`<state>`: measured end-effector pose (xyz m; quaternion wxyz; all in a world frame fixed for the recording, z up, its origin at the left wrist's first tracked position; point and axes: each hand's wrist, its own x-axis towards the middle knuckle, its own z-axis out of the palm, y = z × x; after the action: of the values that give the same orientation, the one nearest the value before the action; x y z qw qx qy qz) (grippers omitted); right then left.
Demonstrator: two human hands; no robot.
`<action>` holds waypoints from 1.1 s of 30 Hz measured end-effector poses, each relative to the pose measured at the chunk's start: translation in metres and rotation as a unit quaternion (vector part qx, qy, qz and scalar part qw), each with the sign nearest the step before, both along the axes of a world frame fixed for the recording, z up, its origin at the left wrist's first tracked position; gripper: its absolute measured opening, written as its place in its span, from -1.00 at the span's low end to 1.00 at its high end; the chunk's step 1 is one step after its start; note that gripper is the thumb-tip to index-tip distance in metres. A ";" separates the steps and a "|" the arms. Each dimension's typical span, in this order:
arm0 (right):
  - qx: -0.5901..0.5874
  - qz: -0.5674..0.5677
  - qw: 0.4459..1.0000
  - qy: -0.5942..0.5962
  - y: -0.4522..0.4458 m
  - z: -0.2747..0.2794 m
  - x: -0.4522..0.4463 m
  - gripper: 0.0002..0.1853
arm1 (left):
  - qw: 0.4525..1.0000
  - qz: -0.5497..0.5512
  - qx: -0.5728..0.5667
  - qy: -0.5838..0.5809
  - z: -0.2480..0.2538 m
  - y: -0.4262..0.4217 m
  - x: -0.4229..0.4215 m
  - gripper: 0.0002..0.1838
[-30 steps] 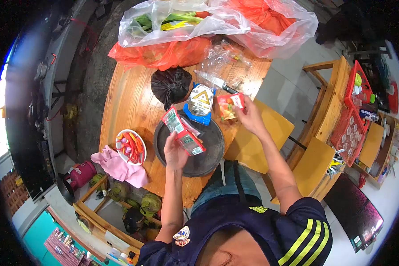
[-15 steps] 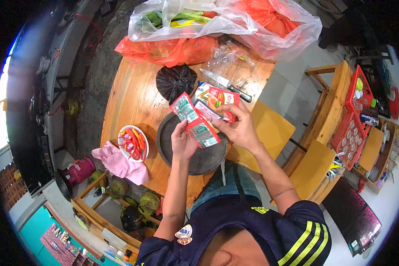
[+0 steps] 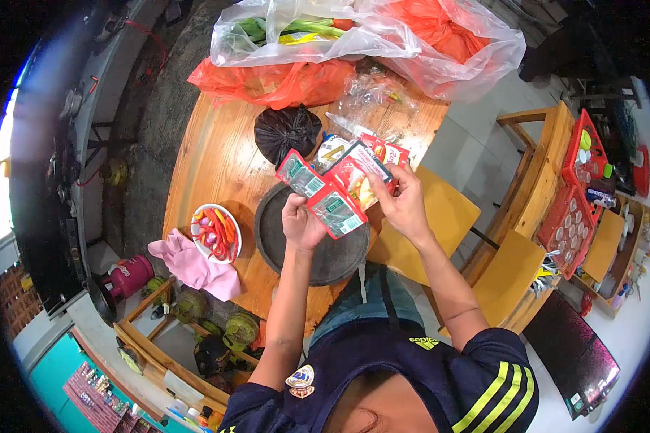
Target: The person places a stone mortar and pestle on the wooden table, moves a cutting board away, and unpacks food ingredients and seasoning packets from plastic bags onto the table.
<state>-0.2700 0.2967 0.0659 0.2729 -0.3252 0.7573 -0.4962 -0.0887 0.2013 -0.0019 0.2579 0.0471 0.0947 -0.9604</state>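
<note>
My left hand [image 3: 303, 225] pinches a strip of red seasoning sachets [image 3: 319, 193], with its green-and-silver panels turned up. Closed on red seasoning packets [image 3: 355, 177] is my right hand [image 3: 404, 208]; one dark-edged, printed face is turned up and overlaps the strip. Another red packet [image 3: 390, 150] shows just behind them, and I cannot tell whether it is held too. Both hands are above a round dark stone mortar [image 3: 273, 242]. A white and yellow packet [image 3: 332, 149] lies beyond, partly covered.
A white bowl of chilies and shallots [image 3: 215, 233] stands at the left, by a pink cloth [image 3: 195, 267]. Behind lie a tied black plastic bag [image 3: 287, 136], a knife [image 3: 348, 123] with its handle hidden, and large plastic bags [image 3: 383, 43]. A yellow stool [image 3: 430, 224] is on the right.
My right hand has moved slightly right and tilted its packets, so a printed face now shows where it was mostly edge-on. The sachet strip stays in my left hand. The knife handle became covered.
</note>
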 end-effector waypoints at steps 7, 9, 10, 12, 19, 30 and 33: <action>0.036 0.088 0.994 0.047 -0.004 0.011 -0.015 -0.74 | 0.998 -0.012 -0.041 -0.043 0.005 -0.005 -0.011 -0.46; 0.016 0.108 0.993 0.041 -0.003 0.006 -0.019 -0.76 | 0.999 0.003 -0.040 -0.033 0.002 -0.005 -0.012 -0.46; 0.035 0.113 0.993 0.014 -0.001 0.004 -0.021 -0.76 | 0.999 0.009 -0.040 -0.028 -0.001 -0.005 -0.013 -0.46; 0.073 0.121 0.989 -0.041 0.003 0.001 -0.024 -0.73 | 0.999 0.003 -0.033 -0.036 -0.003 -0.007 -0.014 -0.48; 0.031 0.100 0.988 -0.109 0.013 0.015 -0.044 -0.39 | 0.998 0.006 -0.051 -0.020 -0.005 -0.017 -0.015 -0.54; -0.172 0.091 0.918 -0.345 0.020 0.033 -0.059 -0.08 | 0.900 0.015 -0.207 -0.384 0.011 -0.030 -0.028 -0.56; -0.169 0.118 0.894 -0.398 0.021 0.034 -0.058 -0.09 | 0.903 0.008 -0.227 -0.366 0.010 -0.023 -0.032 -0.49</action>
<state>-0.3284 0.3175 0.1001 0.5489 -0.2282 0.4460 -0.6691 -0.1210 0.1778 0.0079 0.2859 0.3343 -0.2266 -0.8690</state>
